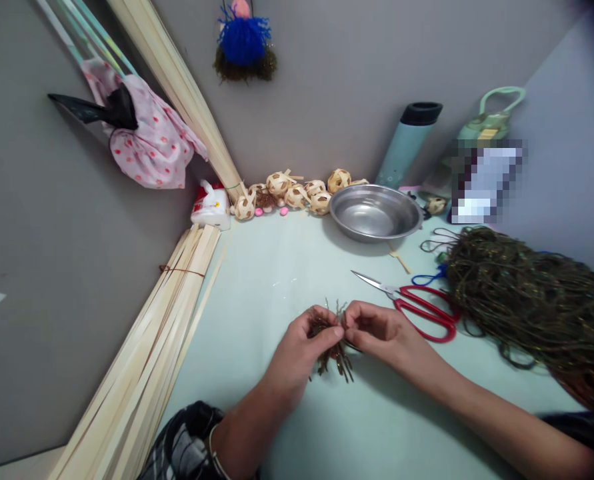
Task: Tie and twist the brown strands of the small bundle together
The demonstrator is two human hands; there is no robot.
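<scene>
A small bundle of brown cord pieces (333, 353) is pinched between both my hands over the pale green table (287, 280). My left hand (301, 350) grips it from the left, fingers closed round the strands. My right hand (377, 328) pinches the same bundle from the right. The cut ends stick out above and below my fingers. Red-handled scissors (417, 305) lie on the table just right of my right hand, blades pointing left.
A big tangle of brown cord (531, 300) fills the right side. A steel bowl (375, 213) and several woven balls (297, 190) sit at the back. Bamboo strips (161, 333) lean along the left edge. A teal flask (409, 143) stands by the wall.
</scene>
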